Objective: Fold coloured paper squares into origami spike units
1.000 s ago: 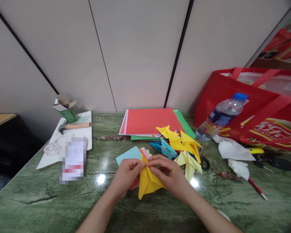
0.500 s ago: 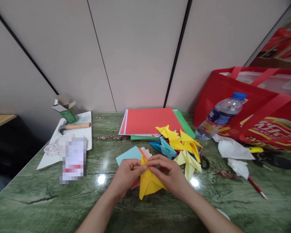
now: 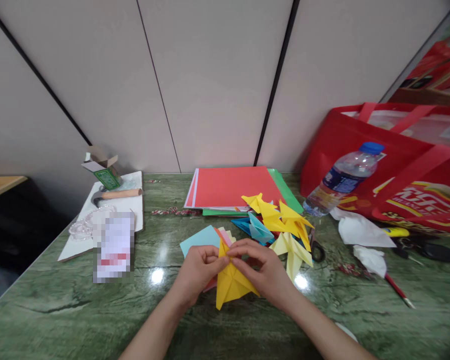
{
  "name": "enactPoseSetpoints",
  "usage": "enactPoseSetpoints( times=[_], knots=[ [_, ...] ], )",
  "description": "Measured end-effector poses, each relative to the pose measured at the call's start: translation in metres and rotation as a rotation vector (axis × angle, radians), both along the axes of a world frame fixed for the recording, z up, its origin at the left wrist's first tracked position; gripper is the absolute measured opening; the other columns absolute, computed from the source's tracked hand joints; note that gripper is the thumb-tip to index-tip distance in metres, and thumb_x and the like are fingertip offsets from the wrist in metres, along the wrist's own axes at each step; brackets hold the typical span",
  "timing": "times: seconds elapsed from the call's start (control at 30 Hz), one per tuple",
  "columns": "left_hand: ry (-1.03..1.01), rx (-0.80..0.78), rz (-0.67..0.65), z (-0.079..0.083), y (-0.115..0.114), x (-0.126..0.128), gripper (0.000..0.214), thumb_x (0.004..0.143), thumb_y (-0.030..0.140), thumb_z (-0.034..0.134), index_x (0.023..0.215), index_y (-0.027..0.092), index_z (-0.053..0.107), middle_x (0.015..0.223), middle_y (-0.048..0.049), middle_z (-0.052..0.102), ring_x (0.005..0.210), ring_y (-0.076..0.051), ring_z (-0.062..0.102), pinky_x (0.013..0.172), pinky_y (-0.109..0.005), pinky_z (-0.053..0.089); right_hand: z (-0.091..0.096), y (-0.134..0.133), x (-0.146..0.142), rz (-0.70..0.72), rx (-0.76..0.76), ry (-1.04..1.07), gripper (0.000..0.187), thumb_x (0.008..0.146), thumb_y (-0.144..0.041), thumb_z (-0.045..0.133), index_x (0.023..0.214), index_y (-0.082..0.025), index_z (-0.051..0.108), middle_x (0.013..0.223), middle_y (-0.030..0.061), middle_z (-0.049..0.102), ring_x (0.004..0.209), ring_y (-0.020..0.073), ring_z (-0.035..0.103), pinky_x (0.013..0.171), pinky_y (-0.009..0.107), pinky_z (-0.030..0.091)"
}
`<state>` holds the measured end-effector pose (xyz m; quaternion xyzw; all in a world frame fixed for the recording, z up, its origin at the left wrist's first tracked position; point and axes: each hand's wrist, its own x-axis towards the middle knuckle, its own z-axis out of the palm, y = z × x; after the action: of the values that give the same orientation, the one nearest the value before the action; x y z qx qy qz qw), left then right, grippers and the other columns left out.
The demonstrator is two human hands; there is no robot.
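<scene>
Both my hands pinch a folded yellow origami piece (image 3: 230, 285) just above the green marble table (image 3: 60, 310). My left hand (image 3: 197, 272) grips its upper left edge with closed fingers. My right hand (image 3: 264, 272) presses the top and right side, fingertips meeting the left hand's near the piece's upper point. Under the piece lies a small stack of coloured paper squares (image 3: 200, 239). Several finished folded shapes in yellow and blue (image 3: 275, 220) lie just beyond my right hand.
A pile of red and green paper sheets (image 3: 232, 187) lies by the wall. A water bottle (image 3: 341, 180) leans on a red bag (image 3: 405, 165). Scissors (image 3: 317, 250), tissues (image 3: 360, 232) and a pen (image 3: 397, 290) sit right. A hammer (image 3: 114, 196) and small box (image 3: 103, 167) rest left.
Almost nothing differs; my fingers shift slightly on the top of the yellow piece, and the view drifts a little.
</scene>
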<state>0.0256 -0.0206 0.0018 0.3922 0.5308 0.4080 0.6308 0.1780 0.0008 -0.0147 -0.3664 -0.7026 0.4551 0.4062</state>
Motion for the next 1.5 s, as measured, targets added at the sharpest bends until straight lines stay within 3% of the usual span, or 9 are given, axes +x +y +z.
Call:
enactPoseSetpoints(
  times=[0.17,0.3,0.57,0.8,1.07,1.5],
  knots=[
    [0.112,0.034,-0.015,-0.0004,0.0002,0.001,0.032,0.058,0.041,0.069,0.054,0.013,0.055,0.042,0.0073,0.043,0.037,-0.003,0.03,0.037,-0.016,0.02,0.0008,-0.0013,-0.0017,-0.055,-0.094,-0.004,0.009,0.075,-0.021,0.057,0.081,-0.019,0.063,0.084,0.0046,0.064,0.078,0.0171,0.06,0.06,0.024,0.05],
    [0.241,0.091,-0.129,-0.0034,-0.0003,-0.0001,0.026,0.065,0.035,0.063,0.054,0.014,0.053,0.043,0.008,0.035,0.041,-0.005,0.026,0.039,-0.018,0.016,-0.0012,-0.0005,-0.0025,-0.111,-0.202,0.06,0.012,0.071,-0.024,0.061,0.081,-0.018,0.063,0.078,0.0032,0.065,0.073,0.0164,0.061,0.061,0.026,0.05],
    [0.368,0.16,-0.223,-0.0007,-0.0031,0.0004,0.026,0.067,0.03,0.056,0.049,0.016,0.045,0.046,0.0083,0.025,0.045,-0.006,0.019,0.042,-0.021,0.013,-0.0024,0.0028,-0.0009,-0.053,-0.316,0.141,0.013,0.066,-0.027,0.066,0.076,-0.018,0.068,0.074,0.002,0.069,0.069,0.016,0.062,0.064,0.027,0.05],
    [0.337,0.139,-0.239,0.0047,-0.0032,0.0031,0.023,0.066,0.029,0.054,0.051,0.016,0.046,0.046,0.0082,0.028,0.045,-0.006,0.021,0.042,-0.02,0.016,-0.0026,0.0036,-0.0008,-0.053,-0.345,0.118,0.014,0.066,-0.03,0.065,0.071,-0.016,0.065,0.071,0.0017,0.066,0.066,0.0147,0.059,0.062,0.026,0.048],
    [0.352,0.151,-0.266,-0.0023,-0.0047,0.0011,0.023,0.068,0.029,0.055,0.053,0.015,0.047,0.047,0.008,0.028,0.045,-0.006,0.022,0.041,-0.02,0.014,0.0006,0.0034,-0.001,-0.019,-0.387,0.131,0.014,0.067,-0.029,0.063,0.067,-0.016,0.061,0.067,0.0002,0.06,0.064,0.0131,0.053,0.061,0.024,0.044],
    [0.387,0.131,-0.295,-0.0004,-0.0048,0.0029,0.022,0.068,0.024,0.054,0.051,0.017,0.043,0.046,0.0082,0.027,0.044,-0.006,0.02,0.041,-0.021,0.013,-0.0012,0.0032,-0.0019,-0.029,-0.34,0.095,0.023,0.071,-0.035,0.058,0.059,-0.016,0.052,0.057,-0.0026,0.049,0.056,0.0108,0.044,0.053,0.023,0.036]
  ],
)
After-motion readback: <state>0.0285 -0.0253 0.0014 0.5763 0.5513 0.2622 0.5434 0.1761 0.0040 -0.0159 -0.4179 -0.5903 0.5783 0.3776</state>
